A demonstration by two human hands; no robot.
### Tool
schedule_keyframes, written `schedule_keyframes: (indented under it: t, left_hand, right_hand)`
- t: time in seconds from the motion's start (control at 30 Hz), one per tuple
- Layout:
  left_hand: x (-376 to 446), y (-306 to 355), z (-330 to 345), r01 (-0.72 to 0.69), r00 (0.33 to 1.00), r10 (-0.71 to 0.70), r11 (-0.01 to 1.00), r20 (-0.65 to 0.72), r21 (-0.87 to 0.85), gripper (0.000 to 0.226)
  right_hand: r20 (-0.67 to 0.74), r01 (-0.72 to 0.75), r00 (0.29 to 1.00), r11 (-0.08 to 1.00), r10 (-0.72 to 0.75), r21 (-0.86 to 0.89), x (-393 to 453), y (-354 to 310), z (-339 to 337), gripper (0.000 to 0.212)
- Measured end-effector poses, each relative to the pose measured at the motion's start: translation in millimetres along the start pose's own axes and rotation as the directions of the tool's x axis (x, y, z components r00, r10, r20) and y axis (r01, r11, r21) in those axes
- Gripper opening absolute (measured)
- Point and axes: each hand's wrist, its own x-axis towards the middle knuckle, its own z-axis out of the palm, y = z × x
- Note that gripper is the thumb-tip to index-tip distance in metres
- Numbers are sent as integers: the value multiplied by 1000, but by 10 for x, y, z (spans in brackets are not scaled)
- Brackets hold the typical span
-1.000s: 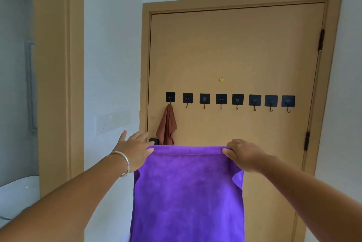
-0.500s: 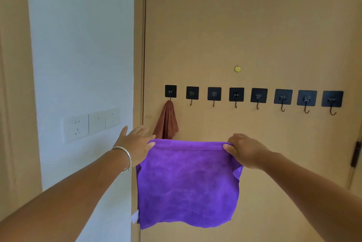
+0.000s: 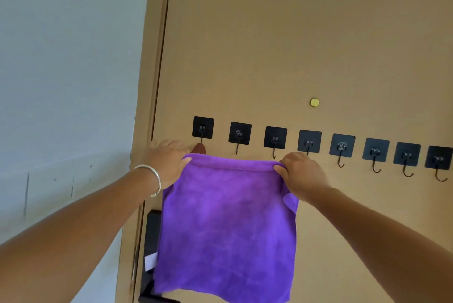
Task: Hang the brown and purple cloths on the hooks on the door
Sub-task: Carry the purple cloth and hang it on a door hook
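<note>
From the head view, the brown cloth (image 3: 199, 148) hangs on the first hook (image 3: 202, 130) on the door (image 3: 294, 33), so that part looks done. Only its top shows, behind the purple cloth (image 3: 228, 224). The purple cloth is not on a hook yet. The left hand (image 3: 168, 163) and right hand (image 3: 302, 175) each pinch a top corner and hold it up flat, just under the hooks. The next hook (image 3: 239, 136) is bare. There are no boxes or bins here.
</note>
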Motion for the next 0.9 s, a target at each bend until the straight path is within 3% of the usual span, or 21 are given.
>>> schedule_keyframes:
  t: [0.17,0.27,0.33,0.4,0.47,0.53,0.63,0.77,0.83,0.9]
  left_hand:
    - [496,-53,161,-85,980,46,976,-196,-198,27]
    - [669,-5,235,-163,966,110,962,-232,-220,60]
    - [752,20,310,-255,958,224,952,-179,-171,55]
    - [825,31,305,-198,972,158,950,-176,-241,17]
    - [938,54,319,-230,962,189,949,-195,-215,30]
    - [992,89,308,-171,975,121,941,-184,-291,36]
    - [1035,99,243,-70,990,24,936,-136,-345,35]
    - [1053,240,221,-66,996,57,988,-68,-143,17]
    - [1025,358,246,-151,988,152,985,-7,78,9]
    - [1001,494,297,-225,974,217,935,59,273,17]
  right_hand:
    - [-179,-108,976,988,127,112,439,-144,137,34]
    - [-203,-81,975,995,92,65,618,-189,202,30]
    - [-211,-34,977,999,40,32,696,-176,230,26]
    - [-225,56,973,998,-58,-12,744,-151,230,29]
    - [-203,183,960,982,-190,-56,801,-103,233,36]
    - [-139,292,939,944,-313,-151,869,-45,247,39]
    - [-105,320,933,925,-346,-205,950,11,282,42]
    - [-53,255,959,932,-277,-257,980,-134,384,43]
    - [0,243,967,925,-254,-292,970,-230,467,39]
    - [21,217,975,924,-222,-314,947,-306,540,34]
